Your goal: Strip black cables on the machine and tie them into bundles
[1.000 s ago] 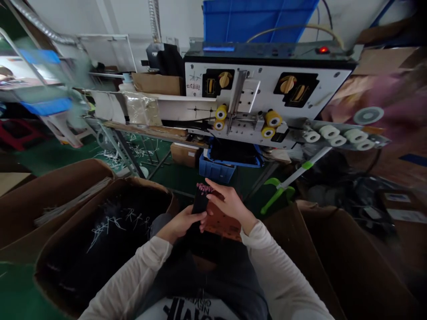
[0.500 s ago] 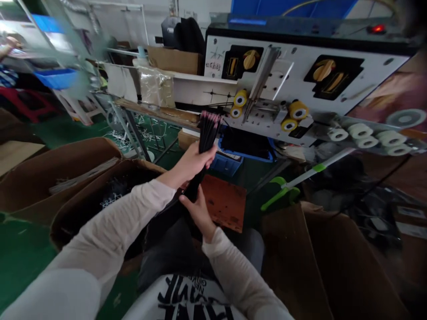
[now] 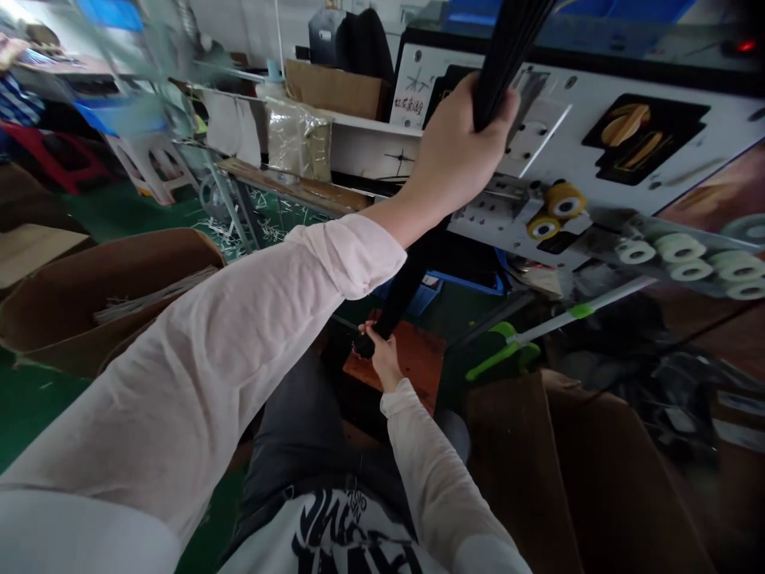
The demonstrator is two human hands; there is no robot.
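Observation:
A long bundle of thin black wires (image 3: 511, 52) slants across the middle of the head view, from the top edge down toward my lap. My left hand (image 3: 460, 155) is closed round its upper part, raised in front of the machine. Lower down, my right hand (image 3: 384, 356) is closed round the bundle near its bottom end, over a reddish-brown board (image 3: 418, 359). Pinkish tips show by the right fingers. My left forearm and hand hide part of the bundle's middle and some of the machine behind.
A white-fronted machine (image 3: 603, 187) with yellow rollers (image 3: 565, 199) stands ahead. White rolls (image 3: 681, 247) sit at right, above a green-and-white stick (image 3: 555, 323). Cardboard boxes stand at left (image 3: 119, 295) and right (image 3: 508, 462). A person's checked sleeve (image 3: 21, 100) shows far left.
My left hand has risen up and right with the upper part of the bundle, now much closer to the camera. My right hand has shifted slightly right, still on the lower part.

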